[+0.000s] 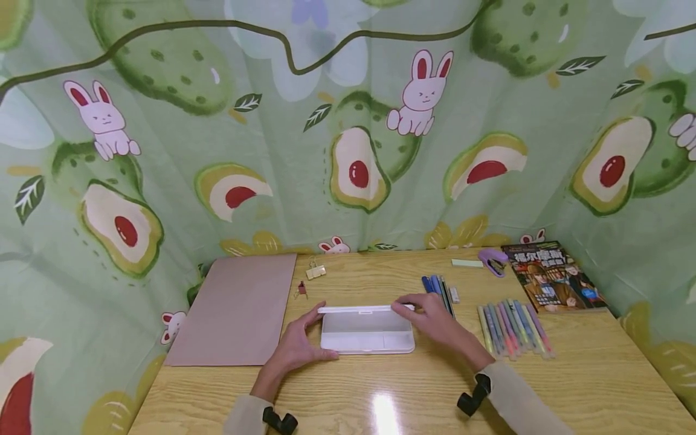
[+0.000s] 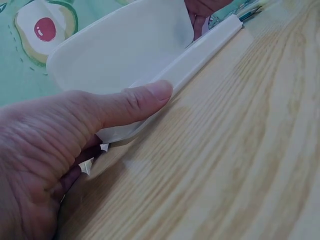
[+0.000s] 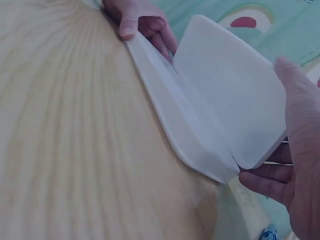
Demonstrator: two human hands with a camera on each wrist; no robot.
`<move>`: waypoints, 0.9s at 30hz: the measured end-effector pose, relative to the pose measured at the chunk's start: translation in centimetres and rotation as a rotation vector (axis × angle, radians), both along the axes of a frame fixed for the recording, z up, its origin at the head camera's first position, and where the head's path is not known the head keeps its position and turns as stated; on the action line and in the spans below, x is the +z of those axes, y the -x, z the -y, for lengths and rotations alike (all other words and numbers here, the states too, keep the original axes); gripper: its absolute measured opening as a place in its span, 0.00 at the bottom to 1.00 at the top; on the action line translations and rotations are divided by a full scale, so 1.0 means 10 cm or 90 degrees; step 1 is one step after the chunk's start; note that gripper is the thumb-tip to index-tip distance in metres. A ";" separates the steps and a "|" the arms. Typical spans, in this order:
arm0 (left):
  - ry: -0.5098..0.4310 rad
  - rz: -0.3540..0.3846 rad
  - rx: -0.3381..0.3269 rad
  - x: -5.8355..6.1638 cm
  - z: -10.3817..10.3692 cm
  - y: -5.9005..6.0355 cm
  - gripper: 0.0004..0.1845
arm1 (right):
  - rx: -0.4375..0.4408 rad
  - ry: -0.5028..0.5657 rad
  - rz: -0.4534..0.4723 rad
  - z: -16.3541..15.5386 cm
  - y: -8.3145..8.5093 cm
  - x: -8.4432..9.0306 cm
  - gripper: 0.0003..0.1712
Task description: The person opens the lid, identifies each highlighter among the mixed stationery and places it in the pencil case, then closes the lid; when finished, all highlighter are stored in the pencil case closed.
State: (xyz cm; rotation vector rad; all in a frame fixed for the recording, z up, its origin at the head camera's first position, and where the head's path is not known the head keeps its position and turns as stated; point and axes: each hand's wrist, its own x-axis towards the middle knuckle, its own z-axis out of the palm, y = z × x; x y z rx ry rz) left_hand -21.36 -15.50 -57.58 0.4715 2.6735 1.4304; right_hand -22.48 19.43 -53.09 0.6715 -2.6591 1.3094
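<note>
A white pencil case lies on the table with its lid raised; its tray looks bare inside. My left hand grips the left end of the case. In the left wrist view, that thumb presses the front edge of the tray. The right hand holds the lid at its upper right corner. Its thumb lies on the lid's inner side in the right wrist view, and the other fingers are around the right end, partly hidden behind the lid.
Left of the case is a brown sheet, with a gold binder clip and a small dark red clip beside it. To the right are pens, an eraser, several highlighters, a purple stapler and a book.
</note>
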 end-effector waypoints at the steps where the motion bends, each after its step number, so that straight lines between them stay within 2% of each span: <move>1: -0.004 0.001 -0.002 0.00 0.00 0.00 0.66 | -0.010 0.008 -0.002 0.01 0.03 0.00 0.21; 4: -0.013 -0.004 -0.006 -0.01 0.01 0.01 0.67 | -0.031 0.042 -0.013 0.04 0.11 -0.01 0.20; 9: -0.023 -0.008 -0.015 -0.02 0.01 0.01 0.69 | -0.072 0.094 -0.005 0.08 0.23 -0.01 0.33; 11: -0.018 -0.010 -0.016 -0.02 0.01 0.01 0.70 | -0.095 0.101 0.003 0.10 0.27 -0.01 0.34; 18: -0.009 -0.006 -0.011 -0.03 0.00 0.01 0.70 | -0.150 0.097 0.007 0.12 0.45 0.04 0.31; 27: -0.014 -0.005 -0.019 -0.02 0.01 0.01 0.69 | -0.201 0.046 0.017 0.15 0.62 0.02 0.22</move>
